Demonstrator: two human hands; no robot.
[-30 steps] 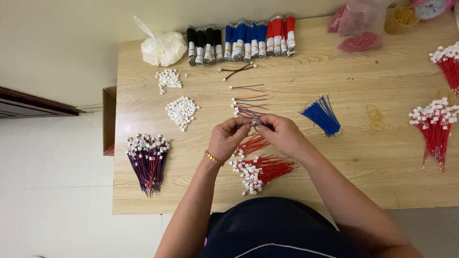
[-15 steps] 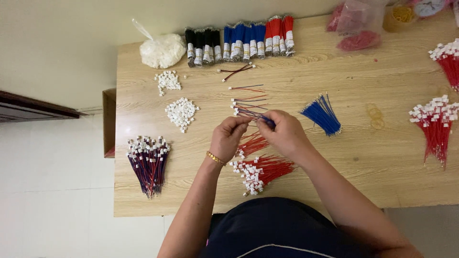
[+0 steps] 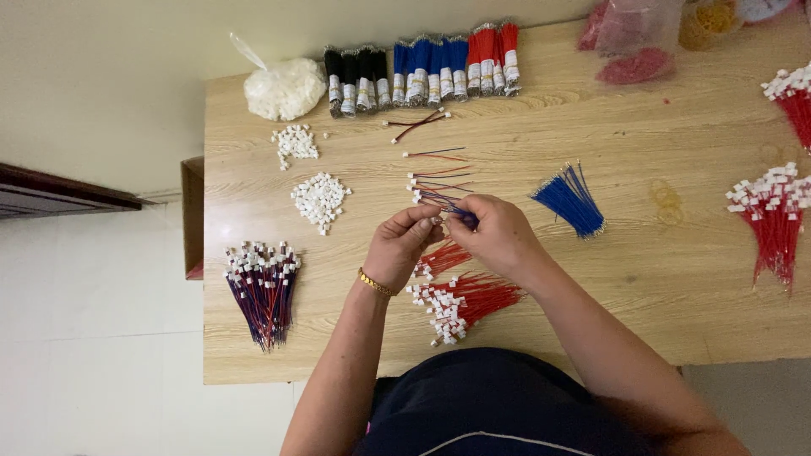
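Left hand (image 3: 404, 247) & right hand (image 3: 498, 232) meet mid wooden table (image 3: 642, 253), both pinching a thin blue-and-red wire with small white connector (image 3: 446, 209) — just above loose red wires w/ white plugs (image 3: 460, 295).

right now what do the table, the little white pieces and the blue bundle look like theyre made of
Table: wood or wood-look laminate, pale with printed-looking grain, matte.
Little white pieces: probably moulded plastic, opaque, small and blocky.
Blue bundle: thin wires in smooth blue insulation, apparently plastic, with pale bare tips.
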